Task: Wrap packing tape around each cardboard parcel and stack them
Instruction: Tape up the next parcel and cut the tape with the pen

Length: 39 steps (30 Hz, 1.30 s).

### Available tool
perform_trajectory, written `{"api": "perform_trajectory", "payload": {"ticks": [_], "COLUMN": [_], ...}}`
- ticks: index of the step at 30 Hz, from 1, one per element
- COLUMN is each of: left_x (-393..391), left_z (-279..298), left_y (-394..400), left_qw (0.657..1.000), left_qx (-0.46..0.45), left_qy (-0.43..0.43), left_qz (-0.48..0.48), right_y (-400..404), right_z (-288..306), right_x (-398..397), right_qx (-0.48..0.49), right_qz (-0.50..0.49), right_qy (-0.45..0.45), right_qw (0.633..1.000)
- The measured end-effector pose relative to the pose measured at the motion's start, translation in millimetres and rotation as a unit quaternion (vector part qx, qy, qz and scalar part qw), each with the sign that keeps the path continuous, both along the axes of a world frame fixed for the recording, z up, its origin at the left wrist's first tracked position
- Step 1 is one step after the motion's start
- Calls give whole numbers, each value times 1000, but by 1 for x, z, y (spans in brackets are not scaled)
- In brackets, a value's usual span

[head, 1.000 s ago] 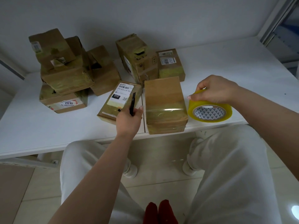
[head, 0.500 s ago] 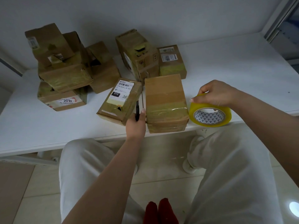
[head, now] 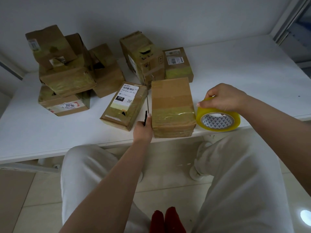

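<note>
- Labelled parcel (head: 124, 105) lies just left of the left hand (head: 143, 130), whose fingers grip a dark tool (head: 145, 117).
- Right hand (head: 223, 98) pinches the tape roll (head: 218, 119).
- White table (head: 252, 78), white wall behind.

A white tabletop (head: 244, 68) stood against a plain white wall (head: 168, 15), with a pale tiled floor (head: 168, 182) under it, the person's white trousers (head: 244, 182) and red socks (head: 166, 221) below, and a window frame (head: 289, 19) at the far right.
</note>
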<state>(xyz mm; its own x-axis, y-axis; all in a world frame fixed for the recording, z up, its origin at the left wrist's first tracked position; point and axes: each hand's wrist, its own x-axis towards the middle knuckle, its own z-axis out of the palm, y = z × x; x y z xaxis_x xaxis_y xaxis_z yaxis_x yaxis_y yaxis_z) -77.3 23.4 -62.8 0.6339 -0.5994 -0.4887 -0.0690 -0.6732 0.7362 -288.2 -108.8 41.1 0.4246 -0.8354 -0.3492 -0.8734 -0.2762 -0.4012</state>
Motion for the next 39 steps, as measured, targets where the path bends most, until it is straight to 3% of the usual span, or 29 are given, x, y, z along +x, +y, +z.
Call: {"api": "perform_trajectory", "payload": {"ticks": [5, 10, 13, 15, 19, 21, 24, 32, 35, 39], "left_x": [21, 17, -9, -36, -74, -79, -79, -79, -79, -72], "left_z": [-4, 18, 38, 51, 45, 33, 27, 31, 34, 40], "left_y": [-9, -15, -15, -22, -41, -41, -39, -42, -44, -43], "left_qw": [984, 987, 958, 926, 915, 882, 868, 857, 857, 867], "left_qx": [66, -12, -120, -115, 48, 107, 115, 157, 158, 139], "left_qy": [-105, -121, -239, -318, -313, -365, -392, -387, -381, -371], "left_qz": [-127, -102, -103, -168, -252, -278, -283, -303, -310, -302], "right_y": [0, -1, -3, -2, 0, 1, -2, -1, 2, 5], "right_z": [-1, -5, -7, -7, -8, -10, -16, -46, -50, -44], "right_x": [0, -1, -1, 0, -3, -10, -29, -30, -34, -43], "right_qx": [0, 5, 13, 24, 73, 137, 189, 94, 114, 147], "right_qz": [-1, -6, -5, -1, 0, -3, -4, 0, -8, -38], "right_qy": [0, -13, -21, -32, -80, -112, -120, 33, 10, -86], "right_qw": [1000, 1000, 1000, 999, 994, 984, 975, 995, 993, 985]}}
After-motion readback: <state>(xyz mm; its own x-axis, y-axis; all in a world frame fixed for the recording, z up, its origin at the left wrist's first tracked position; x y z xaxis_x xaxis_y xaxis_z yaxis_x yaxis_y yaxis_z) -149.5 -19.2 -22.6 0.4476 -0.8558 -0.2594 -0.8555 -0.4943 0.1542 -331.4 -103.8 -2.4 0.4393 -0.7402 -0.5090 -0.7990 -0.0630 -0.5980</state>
